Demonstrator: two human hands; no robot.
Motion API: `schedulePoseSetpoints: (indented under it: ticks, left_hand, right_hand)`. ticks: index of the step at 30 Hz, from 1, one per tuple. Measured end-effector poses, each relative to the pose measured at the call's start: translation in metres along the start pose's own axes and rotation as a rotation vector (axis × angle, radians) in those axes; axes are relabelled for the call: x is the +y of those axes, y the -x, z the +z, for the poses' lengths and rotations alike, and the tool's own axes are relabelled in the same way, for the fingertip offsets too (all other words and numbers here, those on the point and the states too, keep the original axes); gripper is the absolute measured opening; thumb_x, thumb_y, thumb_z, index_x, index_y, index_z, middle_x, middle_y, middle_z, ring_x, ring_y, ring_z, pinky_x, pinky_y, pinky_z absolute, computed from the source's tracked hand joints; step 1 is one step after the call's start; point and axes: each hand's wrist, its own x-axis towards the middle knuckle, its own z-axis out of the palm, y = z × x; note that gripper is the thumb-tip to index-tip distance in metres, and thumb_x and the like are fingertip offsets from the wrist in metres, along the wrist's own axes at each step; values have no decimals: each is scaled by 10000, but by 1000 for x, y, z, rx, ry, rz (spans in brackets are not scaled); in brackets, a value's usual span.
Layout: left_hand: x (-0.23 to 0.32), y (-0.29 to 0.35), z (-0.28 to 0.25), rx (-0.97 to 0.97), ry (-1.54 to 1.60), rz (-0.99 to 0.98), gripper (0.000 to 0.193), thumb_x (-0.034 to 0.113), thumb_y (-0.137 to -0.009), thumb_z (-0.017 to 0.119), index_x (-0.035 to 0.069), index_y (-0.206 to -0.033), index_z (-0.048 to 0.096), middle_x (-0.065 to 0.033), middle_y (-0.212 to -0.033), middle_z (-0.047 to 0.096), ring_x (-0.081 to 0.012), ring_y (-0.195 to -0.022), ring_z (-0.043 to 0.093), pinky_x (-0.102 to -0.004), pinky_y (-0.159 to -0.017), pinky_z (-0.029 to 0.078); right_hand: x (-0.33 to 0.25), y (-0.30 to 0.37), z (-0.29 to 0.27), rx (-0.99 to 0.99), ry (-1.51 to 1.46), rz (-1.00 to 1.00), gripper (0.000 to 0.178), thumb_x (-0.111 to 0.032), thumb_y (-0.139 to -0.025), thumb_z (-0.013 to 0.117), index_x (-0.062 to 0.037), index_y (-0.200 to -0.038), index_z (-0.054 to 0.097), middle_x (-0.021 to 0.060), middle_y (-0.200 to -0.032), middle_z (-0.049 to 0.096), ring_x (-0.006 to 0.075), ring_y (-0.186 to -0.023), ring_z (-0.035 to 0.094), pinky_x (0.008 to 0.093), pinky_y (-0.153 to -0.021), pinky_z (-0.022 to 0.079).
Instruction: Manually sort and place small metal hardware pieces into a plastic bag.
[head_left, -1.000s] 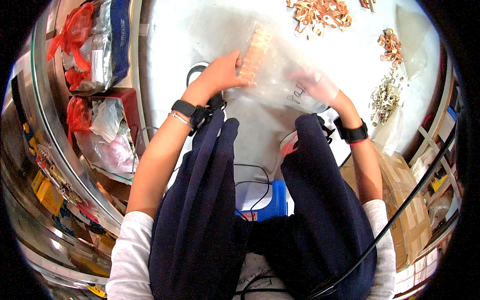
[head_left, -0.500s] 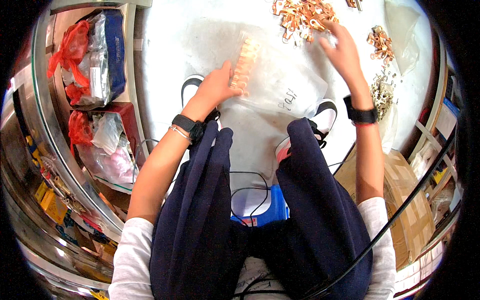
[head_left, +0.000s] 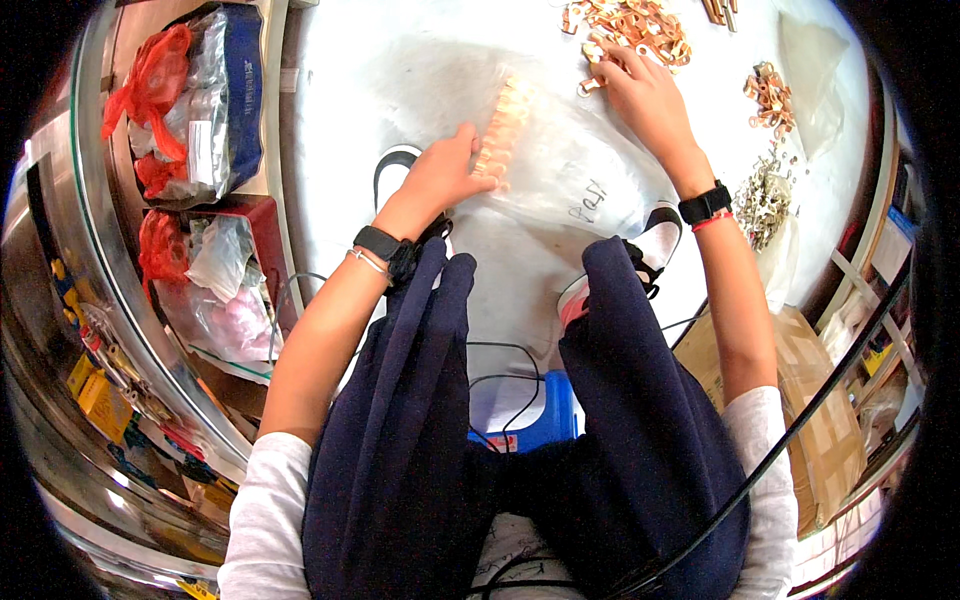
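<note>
Copper cable lugs (head_left: 503, 130) stand lined up in a slanting row on the clear plastic bag (head_left: 570, 165), whether inside or on top I cannot tell. Beside the row's near end is my left hand (head_left: 440, 178), its thumb and forefinger apart, with the thumb at the lowest lugs. Further right and higher, my right hand (head_left: 645, 105) bends over the near left edge of a loose heap of copper lugs (head_left: 650, 30). Its fingertips close on a copper lug (head_left: 588, 87), partly hidden by the fingers.
Right of the heap lie a smaller copper pile (head_left: 768, 98), silvery small parts (head_left: 764, 205) and another clear bag (head_left: 812, 80). A cardboard box (head_left: 820, 400) stands beside my right arm. Bagged goods (head_left: 190, 110) fill the shelf at left. My shoes (head_left: 655, 245) flank the bag's near side.
My right hand has moved left from over the heap to its near left edge, and its fingers have drawn together. The left hand stays by the row. The whole view has shifted slightly.
</note>
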Motion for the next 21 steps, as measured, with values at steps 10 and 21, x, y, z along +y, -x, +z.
schedulePoseSetpoints:
  ticks: [10,21]
  left_hand:
    - [6,0,-6,-58,15,-42,521,307,-698,757,16,-1006,454,-246,-865,629,-432,-841,611,-447,-725,483]
    - [-6,-4,4,30,-14,47,523,359,-698,778,43,-950,446,-146,-714,577,-321,-676,595,-395,-621,460]
  right_hand:
    - [10,31,1,160,-935,609,192,-45,-851,600,-30,-1043,590,68,-1087,619,176,-875,641,281,-789,520]
    - [14,71,-45,-84,-1318,906,351,-6,-896,496,-31,-1243,537,55,-1045,643,87,-872,574,226,-788,457]
